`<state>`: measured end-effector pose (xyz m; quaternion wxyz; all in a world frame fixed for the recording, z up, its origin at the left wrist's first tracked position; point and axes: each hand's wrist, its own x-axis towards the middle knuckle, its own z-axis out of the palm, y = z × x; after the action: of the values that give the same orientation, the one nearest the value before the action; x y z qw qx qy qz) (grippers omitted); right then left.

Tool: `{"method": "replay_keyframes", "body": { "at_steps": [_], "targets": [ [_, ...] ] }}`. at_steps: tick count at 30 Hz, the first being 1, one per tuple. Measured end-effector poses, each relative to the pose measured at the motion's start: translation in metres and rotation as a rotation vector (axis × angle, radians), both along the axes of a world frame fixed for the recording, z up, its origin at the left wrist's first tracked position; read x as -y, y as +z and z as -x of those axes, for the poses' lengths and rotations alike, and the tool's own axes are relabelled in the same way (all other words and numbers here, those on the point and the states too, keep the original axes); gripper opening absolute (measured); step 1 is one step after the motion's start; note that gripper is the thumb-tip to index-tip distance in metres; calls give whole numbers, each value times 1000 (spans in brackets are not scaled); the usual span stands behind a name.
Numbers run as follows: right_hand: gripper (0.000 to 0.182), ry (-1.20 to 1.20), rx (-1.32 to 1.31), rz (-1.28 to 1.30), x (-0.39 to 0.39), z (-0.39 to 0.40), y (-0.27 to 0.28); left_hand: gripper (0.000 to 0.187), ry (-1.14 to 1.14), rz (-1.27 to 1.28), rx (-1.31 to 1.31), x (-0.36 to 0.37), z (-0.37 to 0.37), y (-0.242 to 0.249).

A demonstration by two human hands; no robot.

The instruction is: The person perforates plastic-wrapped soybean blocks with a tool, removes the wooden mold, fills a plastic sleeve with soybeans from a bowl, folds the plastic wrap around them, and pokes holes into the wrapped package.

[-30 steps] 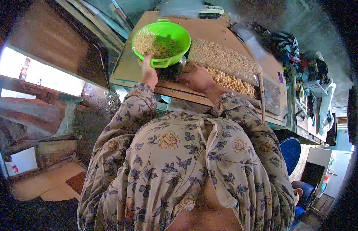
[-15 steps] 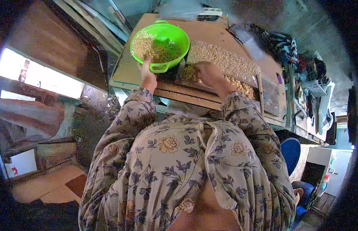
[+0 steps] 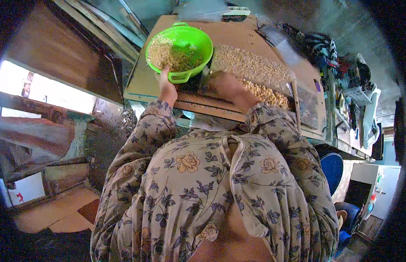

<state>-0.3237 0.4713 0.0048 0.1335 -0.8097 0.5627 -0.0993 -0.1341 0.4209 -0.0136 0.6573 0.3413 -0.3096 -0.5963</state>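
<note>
Green plastic rim pinched in my left hand, the bowl is held just left of its near handle, over the table's left part, probably to steady it close to my other hand. My right hand bends over the near strip of loose pieces; blur means I cannot tell whether its fingers grip anything. Beyond lies a flat pale layer; a wooden slat seemingly bounds its right end.

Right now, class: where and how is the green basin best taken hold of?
The green basin is probably best gripped by its near handle, coming from the wearer's side: the loop juts toward the body, beside the left hand.
</note>
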Motion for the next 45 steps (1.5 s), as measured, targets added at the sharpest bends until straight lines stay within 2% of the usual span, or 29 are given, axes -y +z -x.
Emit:
{"method": "replay_keyframes", "body": {
  "at_steps": [2, 4, 6, 8, 10, 11, 12, 13, 15, 16, 17, 19, 21, 25, 27, 28, 32, 33, 35, 42, 44, 45],
  "targets": [
    [27, -68, -17, -41, -7, -3, 2, 41, -9, 26, -1, 5, -2, -7],
    [29, -137, -32, -81, -17, -3, 13, 40, 70, 25, 33, 26, -7, -36],
    [32, -11, -33, 180, -23, 4, 21, 45, 8, 16, -7, 35, -16, -49],
    [32, 58, 16, 187, -28, 1, 27, 53, -62, 5, -43, 35, -17, -54],
    [32, 115, 61, 197, -30, 1, 22, 50, -150, -21, -166, 14, -9, -26],
    [31, 68, 58, 176, -29, 3, 12, 48, -271, -70, -77, 22, -19, -36],
    [31, 21, 56, 154, -31, 5, 11, 48, -286, -71, -76, 24, -18, -37],
    [31, 6, 56, 153, -34, 11, 12, 47, -235, -50, -118, 26, -16, -39],
    [23, 241, 33, 306, -38, 29, 18, 49, -141, -66, -145, 19, -9, -32],
    [23, 233, 33, 304, -33, 42, -4, 49, -149, -69, -144, 12, -6, -23],
    [21, 37, 103, 117, -23, 61, -44, 50, -131, -110, -82, 5, -3, -13],
    [19, -157, 169, -70, -35, 75, -32, 52, -111, -149, -23, 0, -1, -4],
    [19, 71, 58, 222, -66, 87, 7, 53, -147, -109, -42, -1, 0, -2],
    [19, -5, 115, 355, -90, 112, 21, 53, -126, -133, -60, 6, -2, -13],
    [18, -197, 232, 244, -96, 113, 37, 51, -136, -111, -131, 9, -4, -18],
    [18, -208, 231, 243, -91, 114, 35, 51, -147, -113, -129, 9, -4, -16],
    [27, 50, 16, 267, -54, 101, 23, 48, -178, -110, -99, -4, 2, -1],
    [27, 38, 19, 271, -42, 91, 14, 48, -182, -100, -103, -2, 1, -4],
    [31, -110, 12, -18, -25, 76, -6, 50, -176, -70, -71, 0, -2, -7],
    [33, -149, -38, -76, -50, 100, 20, 49, -209, -81, -38, -6, -1, 0],
    [31, -206, -232, -83, -59, 132, 6, 49, -187, -85, -44, -2, -1, -9],
    [31, -211, -233, -81, -66, 142, 8, 49, -159, -89, -51, 1, -2, -12]
  ]
}}
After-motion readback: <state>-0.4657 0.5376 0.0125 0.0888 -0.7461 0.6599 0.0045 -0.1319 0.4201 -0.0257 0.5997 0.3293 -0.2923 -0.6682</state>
